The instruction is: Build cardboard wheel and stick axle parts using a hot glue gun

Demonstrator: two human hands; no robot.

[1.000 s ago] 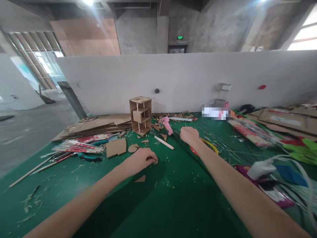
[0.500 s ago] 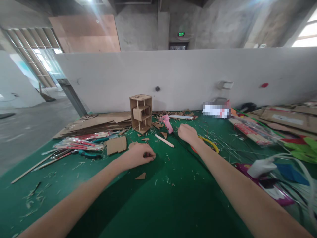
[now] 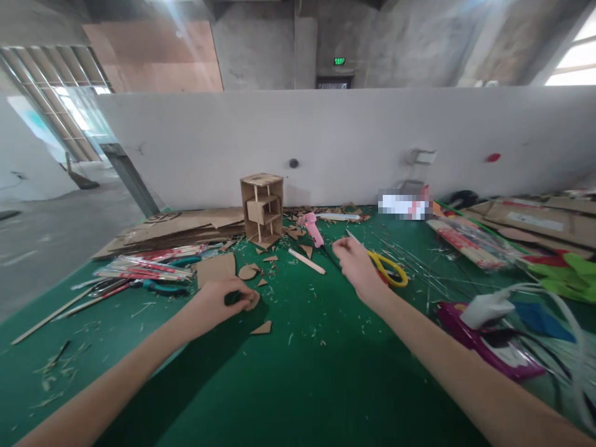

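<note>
My left hand (image 3: 218,302) is over the green table at left of centre, its thumb and fingers pinched on a small piece of cardboard (image 3: 253,301). A round cardboard piece (image 3: 249,271) and a rectangular one (image 3: 216,269) lie just beyond it. My right hand (image 3: 354,264) is curled beside the scissors (image 3: 391,270) with yellow handles, whose blade shows behind it. What its fingers hold, if anything, is hidden. A pink glue gun (image 3: 313,228) stands to its left, the black cord running toward the hand. One pale wooden stick (image 3: 307,261) lies between my hands.
An open cardboard shelf model (image 3: 262,211) stands near the white partition (image 3: 344,143). Cardboard sheets (image 3: 181,227), packed sticks (image 3: 144,270) and pliers (image 3: 165,287) are at left. To the right lie a purple power strip (image 3: 488,341), cables and packaged sticks (image 3: 465,245). Scraps litter the table.
My left hand has moved left and slightly nearer, uncovering the round cardboard piece. My right hand has turned and loosened from a fist, and the scissors show more. The view has shifted slightly.
</note>
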